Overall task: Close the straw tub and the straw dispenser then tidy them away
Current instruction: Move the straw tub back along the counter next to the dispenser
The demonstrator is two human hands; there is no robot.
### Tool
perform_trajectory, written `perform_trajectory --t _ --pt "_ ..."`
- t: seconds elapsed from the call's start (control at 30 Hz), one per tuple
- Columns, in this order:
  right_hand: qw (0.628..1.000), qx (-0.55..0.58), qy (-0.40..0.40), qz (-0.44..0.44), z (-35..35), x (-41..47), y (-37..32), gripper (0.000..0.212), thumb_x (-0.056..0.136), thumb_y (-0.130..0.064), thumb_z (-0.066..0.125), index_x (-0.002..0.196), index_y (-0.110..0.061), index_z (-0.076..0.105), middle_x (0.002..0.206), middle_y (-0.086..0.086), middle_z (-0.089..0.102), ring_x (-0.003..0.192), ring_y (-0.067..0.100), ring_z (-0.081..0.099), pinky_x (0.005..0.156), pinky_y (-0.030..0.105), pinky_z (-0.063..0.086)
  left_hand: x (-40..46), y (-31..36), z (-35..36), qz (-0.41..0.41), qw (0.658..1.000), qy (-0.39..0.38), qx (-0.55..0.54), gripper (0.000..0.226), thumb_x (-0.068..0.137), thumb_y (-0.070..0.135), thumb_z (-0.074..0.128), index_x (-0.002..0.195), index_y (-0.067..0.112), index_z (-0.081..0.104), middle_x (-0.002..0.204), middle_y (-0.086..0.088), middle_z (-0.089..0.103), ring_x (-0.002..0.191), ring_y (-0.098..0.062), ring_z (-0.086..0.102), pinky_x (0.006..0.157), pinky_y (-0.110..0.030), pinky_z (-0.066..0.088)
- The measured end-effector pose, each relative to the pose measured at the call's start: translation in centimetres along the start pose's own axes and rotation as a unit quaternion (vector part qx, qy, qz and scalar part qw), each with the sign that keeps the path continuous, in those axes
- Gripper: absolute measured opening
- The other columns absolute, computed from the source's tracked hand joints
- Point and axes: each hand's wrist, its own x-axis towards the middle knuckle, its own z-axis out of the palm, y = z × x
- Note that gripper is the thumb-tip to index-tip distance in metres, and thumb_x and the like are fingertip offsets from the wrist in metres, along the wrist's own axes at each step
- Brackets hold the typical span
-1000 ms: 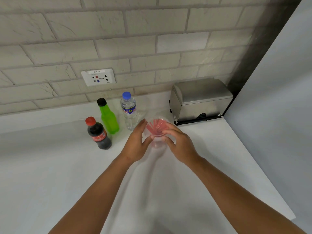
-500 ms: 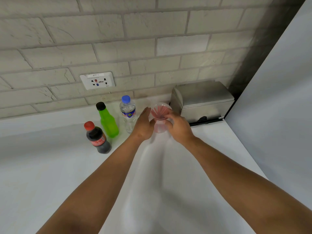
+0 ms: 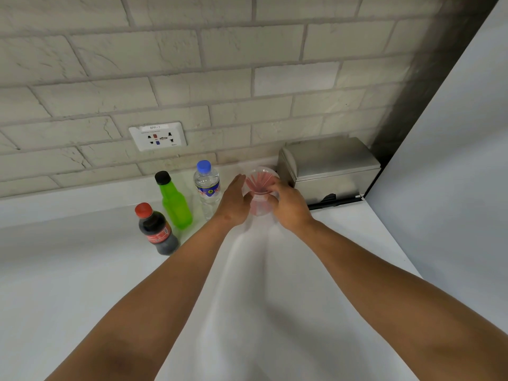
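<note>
A clear plastic straw tub with red straws inside stands at the back of the white counter, between a water bottle and the steel straw dispenser. My right hand wraps around the tub's right side. My left hand lies flat against its left side, fingers straight. The dispenser's lid is down. The tub's lower part is hidden by my hands.
A water bottle, a green bottle and a cola bottle stand in a group left of the tub. A wall socket sits on the brick wall. A grey panel bounds the counter on the right.
Both hands have carried the tub away from me toward the wall, into the gap beside the dispenser. My left hand's fingers have straightened along the tub.
</note>
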Motion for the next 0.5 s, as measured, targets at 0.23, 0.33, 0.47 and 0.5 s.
perform_trajectory --t 0.23,0.33,0.47,0.5 --pt "1.000 -0.009 0.003 -0.009 0.06 0.00 -0.04 0.029 0.099 -0.017 0.062 0.127 -0.009 0.064 0.117 0.014 0.074 0.104 0.035 0.069 0.086 0.036 0.053 -0.02 0.07 -0.04 0.001 1.000 -0.009 0.006 0.064 0.107 0.020 0.051 0.163 0.010 0.021 0.172 -0.009 0.022 0.153 -0.031 0.035 0.125 -0.044 0.029" --pt "1.000 -0.009 0.000 -0.006 -0.22 -0.12 -0.41 0.028 0.098 -0.017 0.063 0.125 -0.010 0.066 0.118 0.013 0.073 0.105 0.034 0.069 0.087 0.036 0.055 -0.19 0.25 -0.22 0.000 1.000 -0.015 0.010 0.063 0.107 0.019 0.049 0.163 0.010 0.021 0.173 -0.009 0.019 0.153 -0.031 0.033 0.125 -0.044 0.028" --pt "1.000 -0.005 -0.006 -0.016 -0.54 -0.18 -0.62 0.033 0.097 -0.018 0.063 0.130 -0.014 0.063 0.128 0.008 0.071 0.113 0.031 0.067 0.094 0.039 0.055 -0.53 0.46 -0.38 -0.001 1.000 -0.023 0.003 0.063 0.107 0.018 0.048 0.163 0.013 0.021 0.173 -0.009 0.014 0.155 -0.032 0.031 0.126 -0.045 0.027" --pt "1.000 -0.001 -0.005 -0.024 -0.51 -0.14 -0.49 0.036 0.097 -0.018 0.063 0.133 -0.015 0.061 0.130 0.006 0.070 0.115 0.030 0.067 0.095 0.040 0.054 -0.60 0.48 -0.42 0.002 1.000 -0.020 -0.003 0.063 0.107 0.019 0.048 0.163 0.013 0.020 0.173 -0.010 0.014 0.155 -0.032 0.030 0.126 -0.046 0.027"
